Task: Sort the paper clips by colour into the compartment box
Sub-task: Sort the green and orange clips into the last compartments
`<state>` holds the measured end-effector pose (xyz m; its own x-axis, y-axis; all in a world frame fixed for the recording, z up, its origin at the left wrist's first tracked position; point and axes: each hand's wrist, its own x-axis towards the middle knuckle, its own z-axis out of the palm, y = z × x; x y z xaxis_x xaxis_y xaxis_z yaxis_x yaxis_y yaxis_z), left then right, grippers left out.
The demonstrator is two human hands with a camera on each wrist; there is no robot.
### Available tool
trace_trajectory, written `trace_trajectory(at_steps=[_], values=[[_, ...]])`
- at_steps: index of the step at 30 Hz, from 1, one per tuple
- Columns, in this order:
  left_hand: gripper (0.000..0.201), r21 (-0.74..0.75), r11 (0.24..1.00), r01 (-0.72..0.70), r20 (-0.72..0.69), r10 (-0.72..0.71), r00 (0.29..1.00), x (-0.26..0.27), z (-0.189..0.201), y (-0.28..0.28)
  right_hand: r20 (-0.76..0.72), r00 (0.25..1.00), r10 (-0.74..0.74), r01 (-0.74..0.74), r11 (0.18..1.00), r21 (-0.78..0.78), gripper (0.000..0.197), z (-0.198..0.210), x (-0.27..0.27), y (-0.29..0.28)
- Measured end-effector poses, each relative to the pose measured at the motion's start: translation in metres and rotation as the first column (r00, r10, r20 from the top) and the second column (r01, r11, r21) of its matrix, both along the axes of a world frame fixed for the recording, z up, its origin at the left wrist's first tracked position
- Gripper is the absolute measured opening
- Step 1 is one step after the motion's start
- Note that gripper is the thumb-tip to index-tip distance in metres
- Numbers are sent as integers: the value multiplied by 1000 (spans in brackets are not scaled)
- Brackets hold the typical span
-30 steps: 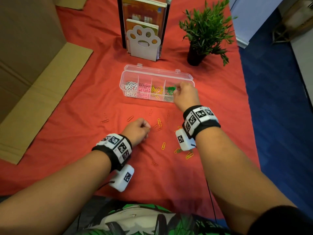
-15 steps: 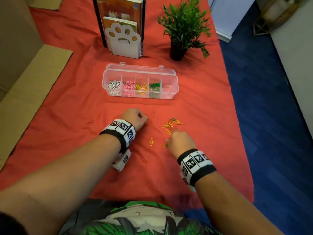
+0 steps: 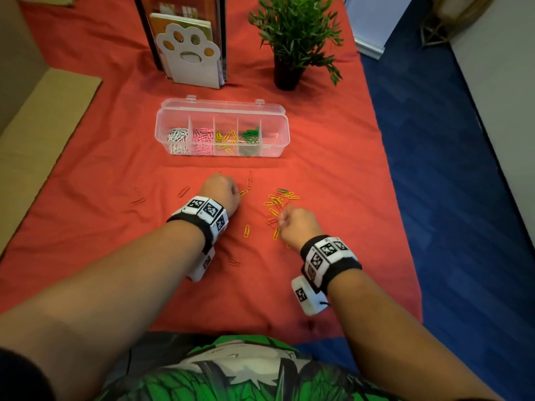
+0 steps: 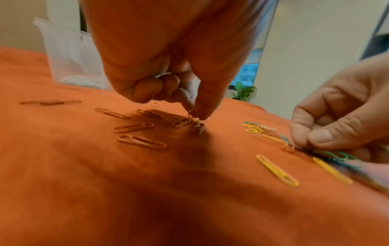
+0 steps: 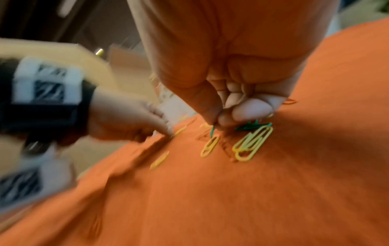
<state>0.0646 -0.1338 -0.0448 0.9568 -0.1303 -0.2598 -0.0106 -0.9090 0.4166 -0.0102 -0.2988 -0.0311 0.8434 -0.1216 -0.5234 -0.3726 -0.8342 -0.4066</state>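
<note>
The clear compartment box stands open on the red cloth, with white, pink, yellow and green clips in separate compartments from left to right. My left hand is down on the cloth in front of it. In the left wrist view its thumb and forefinger pinch a small bunch of orange paper clips, and its curled fingers hold another clip. My right hand pinches a green paper clip at the near edge of a loose pile of yellow and green clips.
Orange clips lie scattered left of my left hand, hard to see on the cloth. A paw-shaped bookend with books and a potted plant stand behind the box. Cardboard lies at the left. The cloth's edge drops off at the right.
My right hand has come back from the box's green compartment to the loose pile and taken hold of a green clip. My left hand has stayed in the same spot.
</note>
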Motion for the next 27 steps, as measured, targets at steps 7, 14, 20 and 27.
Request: trace_trajectory(at_steps=[7, 14, 20, 27], values=[[13, -464, 810, -360, -342, 211, 916, -10, -8, 18, 50, 995, -87, 84, 994, 65, 23, 2, -2, -27], [25, -565, 504, -653, -662, 196, 724, -23, 4, 24, 220, 968, 119, -110, 993, -51, 20, -10, 9, -3], [25, -557, 501, -663, -665, 208, 717, -24, 10, 25, 235, 932, 275, -212, 942, -261, 25, -18, 14, 12], [8, -401, 841, -363, -272, 269, 924, -22, 0, 25, 93, 952, 291, -269, 943, -195, 22, -13, 19, 5]])
